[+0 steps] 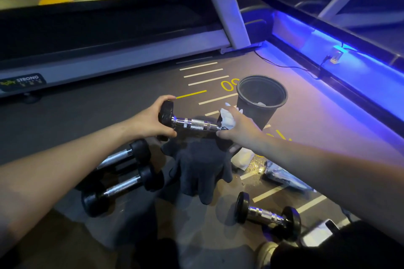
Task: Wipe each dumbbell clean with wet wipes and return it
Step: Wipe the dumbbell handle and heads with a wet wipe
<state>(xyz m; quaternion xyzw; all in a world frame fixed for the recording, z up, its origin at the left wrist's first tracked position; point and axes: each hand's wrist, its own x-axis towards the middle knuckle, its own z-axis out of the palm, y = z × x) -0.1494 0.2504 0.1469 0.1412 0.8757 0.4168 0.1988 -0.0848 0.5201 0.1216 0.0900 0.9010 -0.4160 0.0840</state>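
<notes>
The left hand (153, 119) is curled around the left black rubber head of a dumbbell with a knurled chrome handle (192, 123), holding it above the grey gym floor (87, 120); the right hand (238, 129) presses a crumpled white wet wipe (227, 118) against the right head of this dumbbell, with the fingers wrapped over the wipe. Under the held dumbbell lies a dark cloth (201, 168) spread on the floor; to the left of the cloth two black dumbbells with chrome handles (122, 172) lie side by side; another small black dumbbell (266, 215) lies at the lower right, apart from the cloth. A black round plastic bin (261, 98) stands just behind the right hand, with white paper inside; a pale packet (282, 176) lies on the floor under the right forearm; a grey treadmill frame (109, 61) runs along the back.
</notes>
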